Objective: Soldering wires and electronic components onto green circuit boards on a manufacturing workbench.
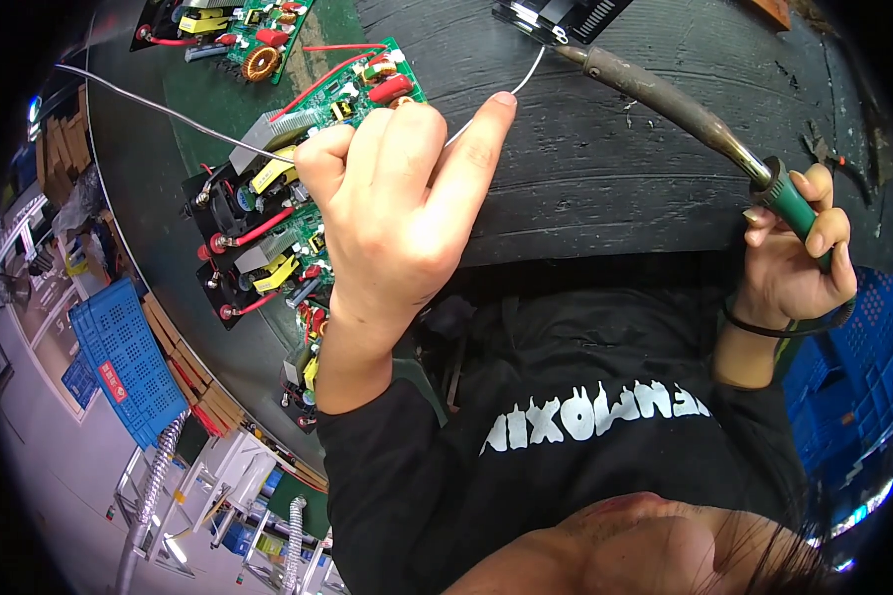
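Note:
Closed around a thin silvery solder wire (pixel 189 123), my left hand (pixel 392 203) is over the bench, left of centre. The wire trails off to the left, and its other end rises past my index fingertip towards a black part (pixel 575 18) with metal terminals at the top edge. In my right hand (pixel 794 263) is the green handle of a soldering iron (pixel 670 102). Its long metal barrel slants up and left, with the tip at the terminals of the black part. The wire's end is close by the tip; whether they touch I cannot tell.
Several green circuit boards (pixel 273 268) with red wires and yellow transformers lie to the left, partly behind my left hand. Pliers (pixel 838 164) rest on the dark bench (pixel 575 188) at the right. A blue crate (pixel 124 347) stands beyond the left bench edge.

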Demonstrator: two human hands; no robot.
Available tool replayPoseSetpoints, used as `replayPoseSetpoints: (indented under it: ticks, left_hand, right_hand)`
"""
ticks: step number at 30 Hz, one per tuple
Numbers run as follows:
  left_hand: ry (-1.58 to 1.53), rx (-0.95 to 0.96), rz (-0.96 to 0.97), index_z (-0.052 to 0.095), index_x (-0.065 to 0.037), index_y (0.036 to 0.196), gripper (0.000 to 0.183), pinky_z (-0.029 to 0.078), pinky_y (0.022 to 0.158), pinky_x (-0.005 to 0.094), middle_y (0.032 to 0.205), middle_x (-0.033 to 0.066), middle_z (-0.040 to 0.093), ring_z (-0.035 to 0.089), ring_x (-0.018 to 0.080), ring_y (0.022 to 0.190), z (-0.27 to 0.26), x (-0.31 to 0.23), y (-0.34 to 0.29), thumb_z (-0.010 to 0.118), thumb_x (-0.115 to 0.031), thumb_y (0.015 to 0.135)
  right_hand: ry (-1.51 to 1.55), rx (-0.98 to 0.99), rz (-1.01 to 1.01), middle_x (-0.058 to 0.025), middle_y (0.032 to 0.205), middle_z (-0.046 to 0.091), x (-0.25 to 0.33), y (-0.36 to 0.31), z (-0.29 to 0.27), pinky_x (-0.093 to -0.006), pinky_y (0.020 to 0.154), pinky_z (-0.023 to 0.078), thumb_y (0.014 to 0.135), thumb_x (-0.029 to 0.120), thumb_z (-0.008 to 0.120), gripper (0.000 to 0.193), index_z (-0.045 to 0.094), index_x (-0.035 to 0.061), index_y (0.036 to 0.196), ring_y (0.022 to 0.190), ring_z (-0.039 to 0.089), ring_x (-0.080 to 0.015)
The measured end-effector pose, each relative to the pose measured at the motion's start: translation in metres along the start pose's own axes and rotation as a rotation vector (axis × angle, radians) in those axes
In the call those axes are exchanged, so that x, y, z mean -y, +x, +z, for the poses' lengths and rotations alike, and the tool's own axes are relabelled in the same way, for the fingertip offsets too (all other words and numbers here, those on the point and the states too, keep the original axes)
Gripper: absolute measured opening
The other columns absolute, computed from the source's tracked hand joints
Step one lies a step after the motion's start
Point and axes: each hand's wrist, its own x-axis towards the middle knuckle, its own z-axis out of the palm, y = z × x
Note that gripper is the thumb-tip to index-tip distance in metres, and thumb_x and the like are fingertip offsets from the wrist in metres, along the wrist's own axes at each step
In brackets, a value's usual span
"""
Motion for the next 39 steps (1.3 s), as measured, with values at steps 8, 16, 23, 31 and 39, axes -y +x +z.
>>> replayPoseSetpoints:
  ticks: [8, 16, 23, 31, 39]
  left_hand:
    - [-0.012, 0.004, -0.08, 0.08, -0.013, 0.113, 0.041, 0.029, 0.079, 0.0285, 0.075, -0.0045, 0.048, 0.051, 0.0099, 0.07, -0.01, -0.002, -0.003, 0.072, -0.005, 0.073]
    - [0.004, -0.058, -0.082, 0.078, -0.015, 0.106, 0.033, 0.03, 0.08, 0.0314, 0.082, -0.0028, 0.051, 0.053, 0.0106, 0.073, -0.007, 0.0, -0.006, 0.076, -0.011, 0.074]
    - [0.004, -0.089, -0.099, 0.077, -0.013, 0.105, 0.029, 0.031, 0.08, 0.0314, 0.082, -0.002, 0.053, 0.056, 0.0123, 0.074, -0.005, -0.001, -0.006, 0.075, -0.008, 0.076]
    - [0.01, -0.117, -0.063, 0.077, -0.012, 0.103, 0.026, 0.032, 0.078, 0.0313, 0.079, -0.0023, 0.051, 0.056, 0.0122, 0.073, 0.001, -0.007, 0.003, 0.073, -0.01, 0.078]
    - [0.015, -0.08, -0.07, 0.077, -0.012, 0.103, 0.026, 0.032, 0.078, 0.0311, 0.077, -0.0028, 0.049, 0.055, 0.012, 0.072, 0.001, -0.009, 0.006, 0.073, -0.01, 0.077]
  right_hand:
    - [0.006, 0.015, 0.002, -0.0254, 0.13, 0.058, -0.001, 0.001, -0.001, -0.0456, 0.069, 0.063, 0.098, 0.037, 0.042, 0.037, 0.057, 0.0073, 0.082, 0.081, 0.071, -0.0434]
    - [0.019, 0.006, 0.009, -0.0259, 0.131, 0.058, 0.001, 0.001, -0.001, -0.0448, 0.069, 0.063, 0.098, 0.037, 0.042, 0.036, 0.056, 0.0079, 0.081, 0.082, 0.072, -0.0441]
    - [0.076, -0.03, 0.007, -0.026, 0.135, 0.056, 0.009, -0.005, -0.006, -0.0432, 0.068, 0.063, 0.098, 0.038, 0.043, 0.036, 0.057, 0.0088, 0.083, 0.083, 0.072, -0.0447]
    - [0.07, -0.033, -0.036, -0.0274, 0.138, 0.056, 0.015, -0.005, -0.011, -0.0432, 0.069, 0.062, 0.099, 0.04, 0.043, 0.036, 0.058, 0.0096, 0.086, 0.084, 0.072, -0.0451]
    - [0.054, -0.032, -0.038, -0.0273, 0.138, 0.056, 0.011, -0.002, -0.008, -0.0446, 0.07, 0.062, 0.098, 0.04, 0.042, 0.036, 0.057, 0.0103, 0.086, 0.08, 0.071, -0.0434]
